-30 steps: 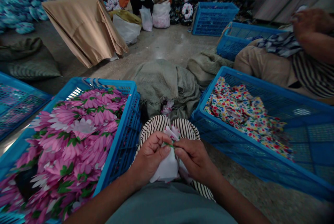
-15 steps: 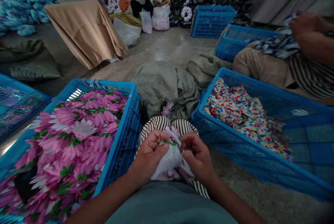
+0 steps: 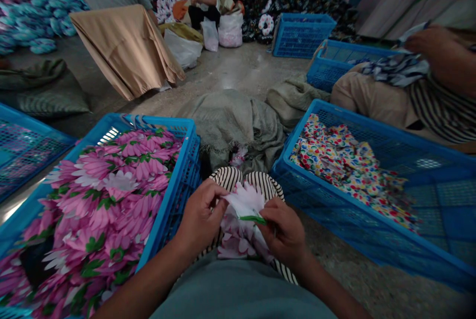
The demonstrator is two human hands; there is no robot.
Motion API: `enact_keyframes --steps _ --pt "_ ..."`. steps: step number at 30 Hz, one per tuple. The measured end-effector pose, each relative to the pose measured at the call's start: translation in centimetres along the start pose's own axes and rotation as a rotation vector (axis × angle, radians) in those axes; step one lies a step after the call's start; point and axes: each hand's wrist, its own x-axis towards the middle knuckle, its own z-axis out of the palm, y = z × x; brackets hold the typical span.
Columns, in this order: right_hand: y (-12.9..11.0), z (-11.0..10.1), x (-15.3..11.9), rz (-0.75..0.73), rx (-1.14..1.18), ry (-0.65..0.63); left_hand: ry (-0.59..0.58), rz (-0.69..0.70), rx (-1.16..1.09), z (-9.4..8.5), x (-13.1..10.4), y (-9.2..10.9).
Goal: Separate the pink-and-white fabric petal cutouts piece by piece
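Observation:
Over my lap, a pale pink and white fabric flower [image 3: 245, 200] with a green strip along its lower edge is stretched between my hands. My left hand [image 3: 204, 210] pinches its left edge between thumb and fingers. At the green strip on the right, my right hand [image 3: 280, 227] grips the flower with curled fingers. Several more pale petal pieces [image 3: 238, 244] lie beneath it on my striped trousers [image 3: 227, 175]. Whether my right hand also holds something small cannot be seen.
To my left stands a blue crate [image 3: 188, 125] full of pink fabric flowers [image 3: 115, 180]. On the right, another blue crate [image 3: 357, 195] holds colourful dotted fabric pieces [image 3: 334, 153]. Grey-green sacking [image 3: 230, 115] lies ahead. A co-worker's hand [image 3: 435, 43] is at far right.
The flower has opened out, its petals now pointing away from me. My left hand has shifted slightly left. The green strip has turned toward my right hand.

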Motion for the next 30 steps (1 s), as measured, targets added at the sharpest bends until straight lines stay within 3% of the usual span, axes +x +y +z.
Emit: enact_keyframes --steps 2,3,4,7,9,12,14,16,18,21,25,30 --pt "0.2 0.1 -0.3 -0.017 -0.056 0.022 0.172 -0.107 -0.039 -0.2 -0.1 -0.7" --pt "0.5 0.2 -0.5 -0.010 -0.082 0.029 0.183 -0.188 -0.093 -0.2 -0.2 -1.0" --pt "0.8 0.4 -0.8 0.001 -0.107 0.030 0.123 -0.279 -0.173 -0.1 -0.4 -1.2" --pt "1.8 1.5 -1.5 -0.010 -0.166 0.000 -0.229 -0.525 -0.548 0.8 -1.3 -1.2" --pt "2.0 2.3 -2.0 -0.044 -0.188 -0.062 -0.296 -0.619 -0.788 1.9 -1.6 -0.9" --pt "1.5 3.0 -2.3 -0.023 -0.124 -0.257 -0.141 -0.659 -0.946 3.2 -1.5 -0.5" --pt "0.8 2.4 -2.0 0.081 0.014 -0.345 -0.060 -0.656 -0.950 3.4 -1.1 -0.5" --pt "0.2 1.2 -1.2 0.218 0.177 -0.334 -0.077 -0.652 -0.899 3.0 -0.7 -0.8" --pt "-0.3 -0.5 0.1 0.317 0.283 -0.314 -0.190 -0.656 -0.802 2.4 -0.4 -0.9" --pt "-1.2 -2.3 2.4 0.398 0.296 -0.347 -0.337 -0.559 -0.506 1.6 0.0 -0.9" --pt "-2.1 -1.8 4.2 0.403 0.205 -0.520 -0.316 -0.161 0.018 1.2 0.1 -0.4" --pt "-1.7 0.2 3.7 0.410 0.138 -0.425 -0.315 0.087 0.256 1.1 -0.4 -0.4"
